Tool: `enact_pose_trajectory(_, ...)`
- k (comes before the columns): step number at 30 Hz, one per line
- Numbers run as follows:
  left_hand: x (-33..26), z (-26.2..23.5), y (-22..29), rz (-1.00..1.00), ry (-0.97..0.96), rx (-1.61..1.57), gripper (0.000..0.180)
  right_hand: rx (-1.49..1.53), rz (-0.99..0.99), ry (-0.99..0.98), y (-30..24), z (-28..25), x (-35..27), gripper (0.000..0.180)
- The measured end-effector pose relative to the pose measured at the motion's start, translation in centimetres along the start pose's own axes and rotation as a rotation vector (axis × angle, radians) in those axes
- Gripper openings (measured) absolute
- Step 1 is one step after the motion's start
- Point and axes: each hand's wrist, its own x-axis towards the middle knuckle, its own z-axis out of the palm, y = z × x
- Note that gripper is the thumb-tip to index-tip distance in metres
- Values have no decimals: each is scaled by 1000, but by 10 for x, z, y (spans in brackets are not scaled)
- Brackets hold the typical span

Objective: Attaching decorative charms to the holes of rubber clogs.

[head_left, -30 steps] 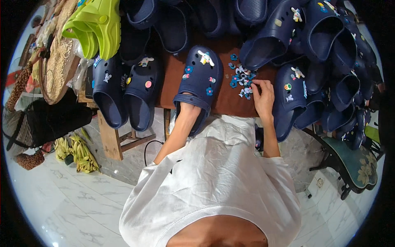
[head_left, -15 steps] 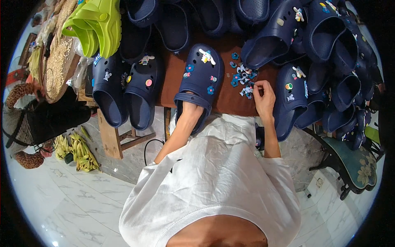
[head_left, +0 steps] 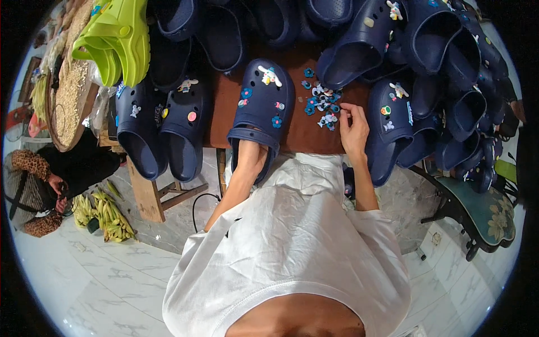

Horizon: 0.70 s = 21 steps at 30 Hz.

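A navy clog [head_left: 262,92] lies toe away from me on the brown-covered table, dotted with a white character charm, blue flowers and candy-shaped charms. My left hand [head_left: 250,154] reaches into its foot opening under the heel strap; the fingers are hidden inside. Just right of the clog is a loose pile of small shoe charms [head_left: 323,101], mostly blue flowers and white figures. My right hand [head_left: 355,128] is at the pile's right edge, fingers loosely bent and thumb apart from the index finger. I see nothing held in it.
Decorated navy clogs stand to the left [head_left: 186,121] and right [head_left: 390,121], with many more stacked behind. Lime-green clogs [head_left: 120,45] sit at upper left beside a tray of pale grains [head_left: 70,106]. A wooden stool [head_left: 147,191], a green-topped stool [head_left: 477,210] and another person [head_left: 36,185] are lower down.
My right hand has drawn slightly back from the charms, its thumb and index finger farther apart. My left hand stays inside the clog. The whole view has shifted a little.
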Motion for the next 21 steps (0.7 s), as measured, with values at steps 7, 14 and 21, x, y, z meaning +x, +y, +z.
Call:
enact_pose_trajectory(7,-4,1,2,42,38,91,35,-84,-46,-67,2,-1,1,15)
enact_pose_trajectory(14,2,-9,-2,73,32,190,41,-30,-42,-95,-3,-2,1,13)
enact_pose_trajectory(21,-4,11,5,45,24,88,45,-80,-167,-18,-2,-4,2,12)
